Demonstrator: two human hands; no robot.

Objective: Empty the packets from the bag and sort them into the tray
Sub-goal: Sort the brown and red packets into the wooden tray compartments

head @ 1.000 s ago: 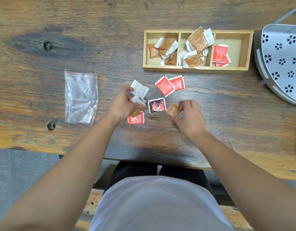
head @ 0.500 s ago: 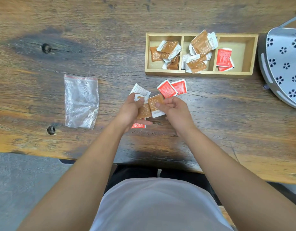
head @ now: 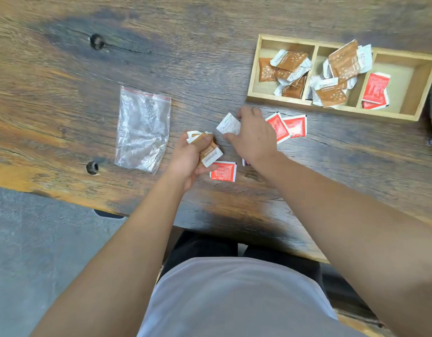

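Left hand (head: 188, 159) clenched round small stack of brown packets (head: 208, 149) above table (head: 64, 69). Right hand (head: 252, 136) pinching white packet (head: 229, 124) lying on table. Two red packets (head: 286, 126) just right of it, another red packet (head: 223, 171) near left hand. Clear bag (head: 142, 128) flat at left. Wooden tray (head: 415, 81): brown packets in left and middle compartments, red in right.

The dark wooden table (head: 64, 69) carries a clear bag (head: 142, 128), a wooden tray (head: 331, 110) and loose red packets (head: 289, 126).

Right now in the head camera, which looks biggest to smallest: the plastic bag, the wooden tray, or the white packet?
1. wooden tray
2. plastic bag
3. white packet, partly hidden by the right hand
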